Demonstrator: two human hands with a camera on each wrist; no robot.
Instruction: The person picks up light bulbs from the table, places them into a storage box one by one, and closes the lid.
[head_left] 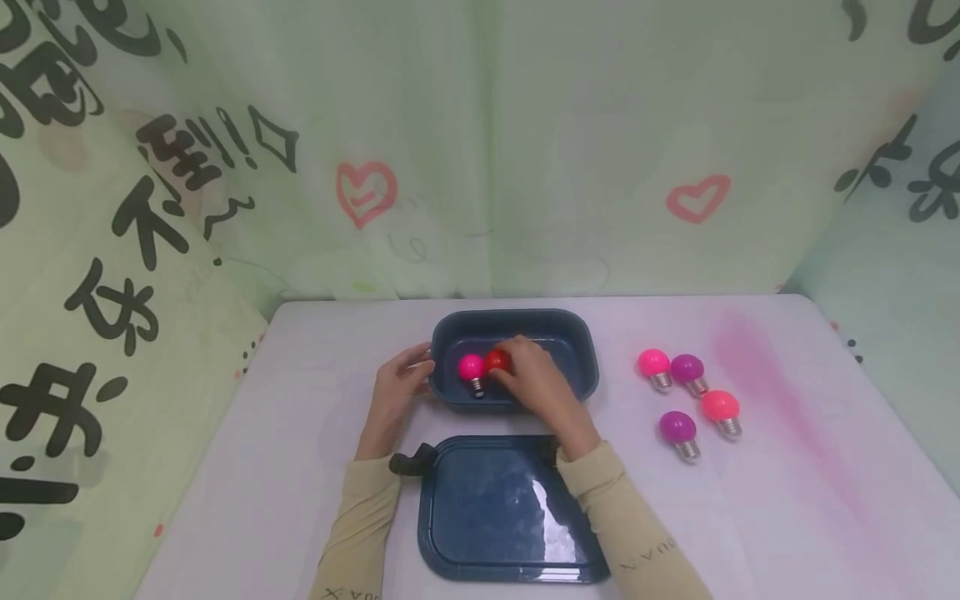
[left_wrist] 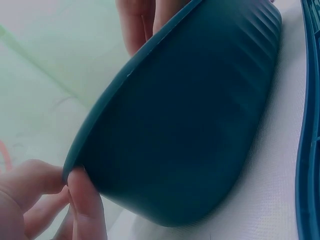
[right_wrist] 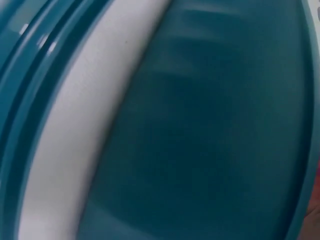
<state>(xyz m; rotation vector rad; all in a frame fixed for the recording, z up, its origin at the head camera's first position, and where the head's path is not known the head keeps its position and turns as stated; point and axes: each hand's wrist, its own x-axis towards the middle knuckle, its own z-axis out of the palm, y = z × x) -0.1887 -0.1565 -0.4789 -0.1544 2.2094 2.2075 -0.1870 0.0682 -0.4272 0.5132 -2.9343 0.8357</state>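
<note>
A dark blue rectangular box (head_left: 576, 329) stands at the back middle of the white table, its lid off. At the box's left end my left hand (head_left: 395, 392) pinches the rim between thumb and fingers; the left wrist view shows the fingers (left_wrist: 86, 205) on the box wall (left_wrist: 175, 125). My right hand (head_left: 536, 379) reaches over the front rim and grips a red light bulb (head_left: 497, 361) inside the box. Beside it lies a pink bulb (head_left: 472, 367) with a metal screw base. The red bulb's base is hidden.
In front of the box lies its blue lid (head_left: 495, 508), between my forearms, with a black strap-like piece (head_left: 413, 460) by its left corner. To the right rest two purple bulbs, one (head_left: 678, 427) nearest me, a pink one (head_left: 654, 362) and a coral one (head_left: 721, 407). Printed curtains surround the table.
</note>
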